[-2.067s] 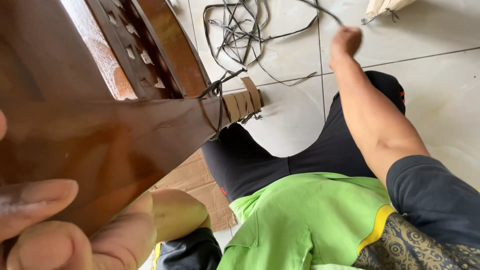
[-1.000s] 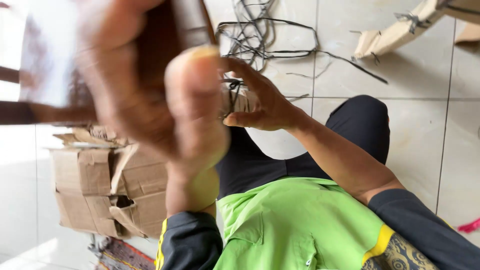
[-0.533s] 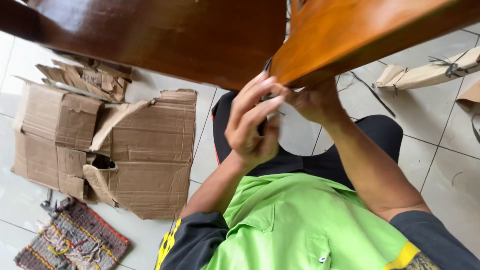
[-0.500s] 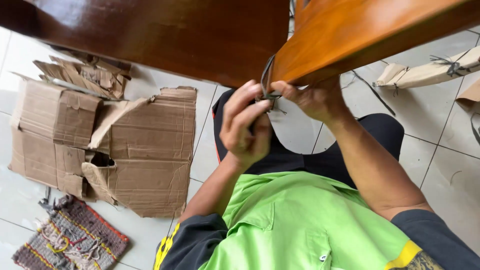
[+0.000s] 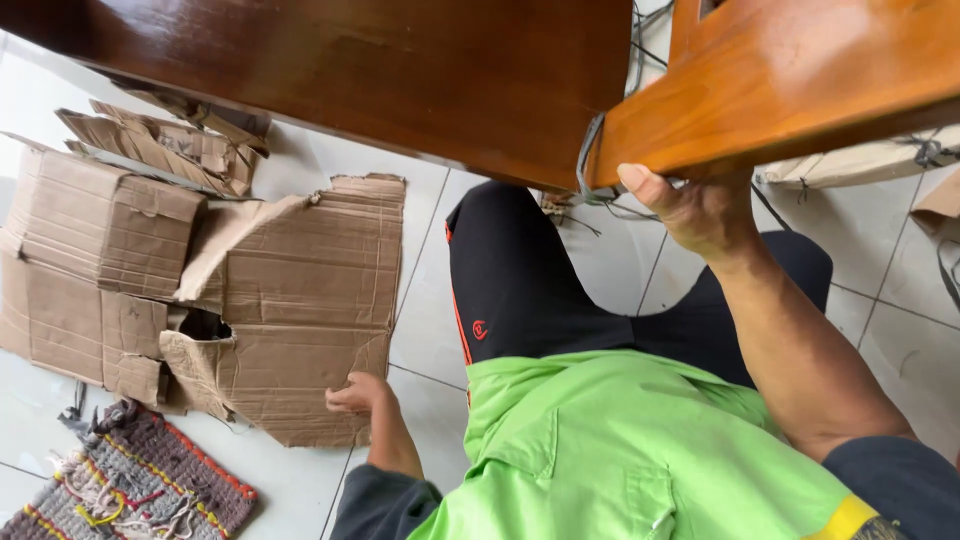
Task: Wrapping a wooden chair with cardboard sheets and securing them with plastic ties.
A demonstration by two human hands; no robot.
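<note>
Two polished wooden furniture pieces fill the top of the view, a dark brown panel (image 5: 380, 70) and a lighter orange-brown one (image 5: 800, 80). A grey strap (image 5: 585, 165) hangs at their joint. My right hand (image 5: 690, 205) grips the lower edge of the orange-brown piece, thumb pressed against the wood. My left hand (image 5: 355, 393) reaches down to the floor and touches the edge of a flattened cardboard sheet (image 5: 300, 310). I sit on the tiled floor in black trousers and a green shirt.
Torn cardboard boxes (image 5: 95, 250) lie on the white tiles at the left. A woven striped mat (image 5: 130, 490) sits at the bottom left. Cardboard-wrapped wooden parts (image 5: 870, 160) and loose dark cords (image 5: 640, 30) lie at the upper right.
My left hand has dropped from the joint of the wooden pieces down to the cardboard on the floor. My right hand stays at the edge of the orange-brown piece.
</note>
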